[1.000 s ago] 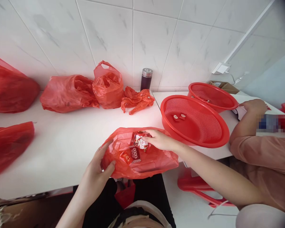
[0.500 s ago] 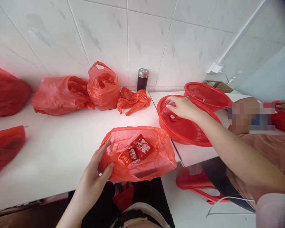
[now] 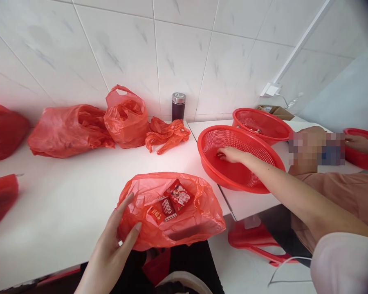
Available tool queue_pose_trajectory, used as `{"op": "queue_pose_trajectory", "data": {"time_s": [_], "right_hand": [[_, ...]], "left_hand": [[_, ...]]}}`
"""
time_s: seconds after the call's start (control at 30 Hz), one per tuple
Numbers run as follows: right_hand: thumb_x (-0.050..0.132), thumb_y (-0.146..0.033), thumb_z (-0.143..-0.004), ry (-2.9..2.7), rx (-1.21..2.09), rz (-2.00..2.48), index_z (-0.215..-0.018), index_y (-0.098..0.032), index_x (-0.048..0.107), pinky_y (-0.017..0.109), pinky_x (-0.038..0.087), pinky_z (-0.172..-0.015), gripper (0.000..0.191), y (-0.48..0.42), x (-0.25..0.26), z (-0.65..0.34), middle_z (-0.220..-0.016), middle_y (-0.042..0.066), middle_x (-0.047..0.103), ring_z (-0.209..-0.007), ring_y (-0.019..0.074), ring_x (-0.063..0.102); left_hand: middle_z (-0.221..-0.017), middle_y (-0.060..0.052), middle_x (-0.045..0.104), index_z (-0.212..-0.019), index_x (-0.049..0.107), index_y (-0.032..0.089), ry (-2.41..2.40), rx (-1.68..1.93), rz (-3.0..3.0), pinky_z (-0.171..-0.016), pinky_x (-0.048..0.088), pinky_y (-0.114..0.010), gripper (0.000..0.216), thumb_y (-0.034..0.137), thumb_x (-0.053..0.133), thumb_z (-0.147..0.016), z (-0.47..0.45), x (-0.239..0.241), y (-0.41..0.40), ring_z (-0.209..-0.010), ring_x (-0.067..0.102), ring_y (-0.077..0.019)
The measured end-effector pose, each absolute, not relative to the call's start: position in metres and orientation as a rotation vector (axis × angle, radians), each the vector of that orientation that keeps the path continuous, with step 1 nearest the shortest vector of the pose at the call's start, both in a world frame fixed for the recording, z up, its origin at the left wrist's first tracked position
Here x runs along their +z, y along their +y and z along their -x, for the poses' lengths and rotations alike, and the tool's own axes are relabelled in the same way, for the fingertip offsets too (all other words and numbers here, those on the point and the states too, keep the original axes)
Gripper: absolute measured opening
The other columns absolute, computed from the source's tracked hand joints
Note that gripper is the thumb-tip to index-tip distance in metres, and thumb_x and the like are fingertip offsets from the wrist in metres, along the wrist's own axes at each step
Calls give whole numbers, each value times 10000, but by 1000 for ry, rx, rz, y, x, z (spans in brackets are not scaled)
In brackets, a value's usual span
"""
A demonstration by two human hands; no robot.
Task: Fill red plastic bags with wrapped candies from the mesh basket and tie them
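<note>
A red plastic bag (image 3: 199, 204) lies open at the front edge of the white table (image 3: 64, 196). Inside it are red candy packets (image 3: 178, 196). My left hand (image 3: 115, 245) holds the bag's left rim between thumb and fingers. My right hand (image 3: 230, 154) reaches into the near red mesh basket (image 3: 206, 161). Its fingers are bent together with the tips down on the basket floor. What they hold, if anything, is hidden.
Several red bags (image 3: 67, 130) line the tiled wall, beside a dark thermos (image 3: 178, 106). A second red basket (image 3: 260, 122) stands behind the first. A co-worker in a peach sleeve (image 3: 340, 192) sits at the right, hand (image 3: 358, 143) at a third basket (image 3: 355, 132). A red stool (image 3: 251, 241) is below.
My right hand left the bag with a packet, moved right over the basket and has now dropped onto its floor. My left hand stayed on the bag's rim.
</note>
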State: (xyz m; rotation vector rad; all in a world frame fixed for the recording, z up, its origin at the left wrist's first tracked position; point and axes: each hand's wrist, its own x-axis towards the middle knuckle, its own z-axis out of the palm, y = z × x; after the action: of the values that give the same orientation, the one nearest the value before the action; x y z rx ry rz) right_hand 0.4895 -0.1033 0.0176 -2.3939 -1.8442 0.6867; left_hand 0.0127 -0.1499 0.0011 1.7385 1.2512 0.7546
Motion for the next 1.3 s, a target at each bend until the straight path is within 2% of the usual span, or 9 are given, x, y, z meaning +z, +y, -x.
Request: {"op": "queue_pose_trajectory", "data": {"time_s": [0.1,0.23,0.37,0.53,0.73,0.87,0.97,1.13,1.3], "right_hand": [[564,-237,-878,-1756,790,2291,-1054,-174,649,381,516,-874,205,-104,34,-484,-1111,131,680,-997,254,653],[642,-339,-847,-1418,1197,1820,-960,-126,633,288,568,-696,241,-115,76,-450,-1009,155,708,-832,200,697],[675,-379,-823,-1424,1343,1406,-931,-144,629,259,564,-597,263,-137,110,-377,-928,94,711,-710,162,692],[478,-334,-941,-1573,1576,1338,-1008,-183,627,248,538,-563,222,-153,81,-286,-940,48,688,-657,129,677],[409,-174,-934,-1951,848,1599,-881,-182,652,280,487,-717,248,-138,22,-253,-840,38,700,-770,149,652],[421,-250,-950,-1986,861,1599,-1177,-195,610,322,465,-912,301,-135,27,-258,-1181,75,674,-1083,196,622],[428,-274,-950,-2067,802,1676,-1309,-205,540,350,433,-989,382,-143,42,-265,-1306,91,606,-1207,224,557],[536,-272,-898,-2336,653,1777,-1302,-230,555,418,463,-927,406,-165,61,-274,-1291,104,603,-1153,286,580],[563,-317,-905,-2481,587,1490,-1176,-216,634,363,463,-882,298,-179,49,-243,-1091,79,675,-1006,225,619]], "left_hand": [[-1506,-26,409,-1439,375,367,1260,755,-1765,-1129,303,-464,613,464,556,-862,-13,5,-150,-1404,325,-281],[-1486,-47,432,-1441,372,355,1268,735,-1684,-1070,387,-469,634,483,567,-851,-12,5,-148,-1351,403,-303],[-1474,-41,449,-1440,375,347,1218,744,-1648,-1078,373,-468,619,457,563,-860,-14,2,-145,-1327,433,-301],[-1508,-32,406,-1437,393,326,1201,750,-1696,-1132,282,-470,601,393,557,-864,-14,5,-146,-1363,386,-290],[-1473,-90,454,-1454,391,250,1191,754,-1607,-1079,372,-438,659,333,580,-827,-11,6,-150,-1306,465,-305],[-1486,-85,438,-1460,383,253,1202,785,-1616,-1068,386,-442,672,304,571,-817,-8,6,-146,-1300,469,-310],[-1490,-92,431,-1465,378,236,1216,835,-1579,-1063,395,-446,691,292,575,-805,-4,12,-141,-1292,476,-314],[-1501,-39,425,-1439,417,268,1180,941,-1629,-1157,263,-411,647,253,569,-810,5,26,-141,-1400,337,-269],[-1530,-5,375,-1466,373,296,1066,811,-1813,-1173,230,-427,704,178,520,-788,3,29,-149,-1432,270,-270]]}}
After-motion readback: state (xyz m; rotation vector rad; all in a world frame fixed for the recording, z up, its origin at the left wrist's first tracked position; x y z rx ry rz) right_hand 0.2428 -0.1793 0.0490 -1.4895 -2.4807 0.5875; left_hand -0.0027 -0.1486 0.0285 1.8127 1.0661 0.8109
